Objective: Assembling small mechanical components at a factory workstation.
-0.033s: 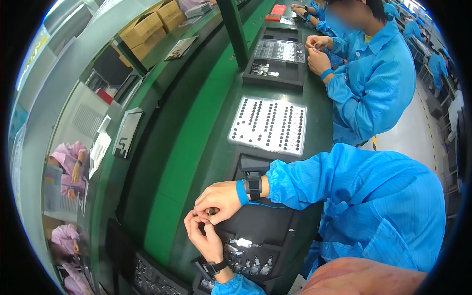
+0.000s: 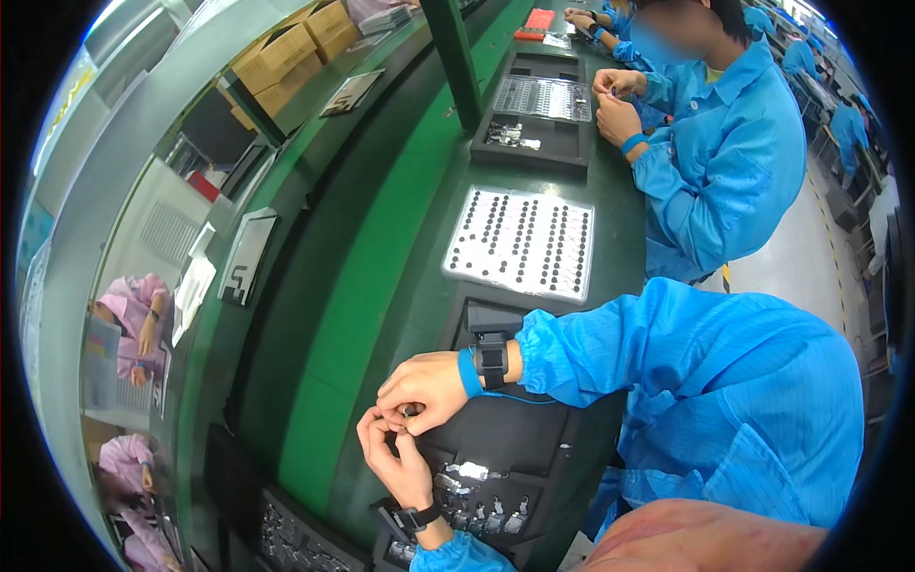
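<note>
My right hand, with a blue strap and a black band at its wrist, reaches in from the right. My left hand comes up from the lower edge, a black band on its wrist too. They meet fingertip to fingertip, both closed in a pinch around a small dark round part, mostly covered by the fingers. Which fingers bear it is hard to see. Beneath them lies a black foam tray. Its compartments hold several small silver metallic parts, closest to my left wrist.
Beyond my right arm, a clear tray carries rows of black discs. Farther up, another black tray stands before a co-worker in blue. A green post rises from the green bench. More silver parts fill a dark tray at lower left.
</note>
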{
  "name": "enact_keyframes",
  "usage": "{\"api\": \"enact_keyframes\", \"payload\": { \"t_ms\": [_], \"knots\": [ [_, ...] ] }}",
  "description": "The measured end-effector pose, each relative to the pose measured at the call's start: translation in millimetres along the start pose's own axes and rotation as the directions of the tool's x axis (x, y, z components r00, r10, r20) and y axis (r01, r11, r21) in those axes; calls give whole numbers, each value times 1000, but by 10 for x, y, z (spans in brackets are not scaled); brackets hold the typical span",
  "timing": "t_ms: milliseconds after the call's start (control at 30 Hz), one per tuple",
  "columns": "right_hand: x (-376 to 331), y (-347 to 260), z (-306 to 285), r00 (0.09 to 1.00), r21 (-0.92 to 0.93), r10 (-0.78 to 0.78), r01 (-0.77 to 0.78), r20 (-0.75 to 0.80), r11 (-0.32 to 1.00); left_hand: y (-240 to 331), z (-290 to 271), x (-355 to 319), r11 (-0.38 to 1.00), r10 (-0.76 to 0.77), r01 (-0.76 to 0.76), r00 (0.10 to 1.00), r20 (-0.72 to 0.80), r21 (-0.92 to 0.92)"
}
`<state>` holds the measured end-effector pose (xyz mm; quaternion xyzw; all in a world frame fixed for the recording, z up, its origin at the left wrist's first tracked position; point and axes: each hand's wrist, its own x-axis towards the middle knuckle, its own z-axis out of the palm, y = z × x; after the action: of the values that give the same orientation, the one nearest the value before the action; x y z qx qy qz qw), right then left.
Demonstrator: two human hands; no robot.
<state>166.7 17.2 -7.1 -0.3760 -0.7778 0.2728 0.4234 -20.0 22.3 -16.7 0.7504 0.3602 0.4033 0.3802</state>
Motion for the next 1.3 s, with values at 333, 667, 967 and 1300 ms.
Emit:
{"api": "enact_keyframes", "payload": {
  "t_ms": [333,667,967,1300],
  "knots": [
    [-4,-14,27,999,1,9,-9,31,1000,-12,12,-13,1000,7,-7,1000,0,12],
    [8,-41,2,1000,-4,22,-22,22,1000,-34,3,-4,1000,-8,7,1000,-30,-16],
    [7,-25,33,999,-2,9,-9,33,1000,-89,-1,-31,1000,-9,9,1000,-18,-24],
    [19,-21,12,1000,8,5,-6,23,1000,-35,-11,9,1000,-7,7,1000,0,2]
  ]
}}
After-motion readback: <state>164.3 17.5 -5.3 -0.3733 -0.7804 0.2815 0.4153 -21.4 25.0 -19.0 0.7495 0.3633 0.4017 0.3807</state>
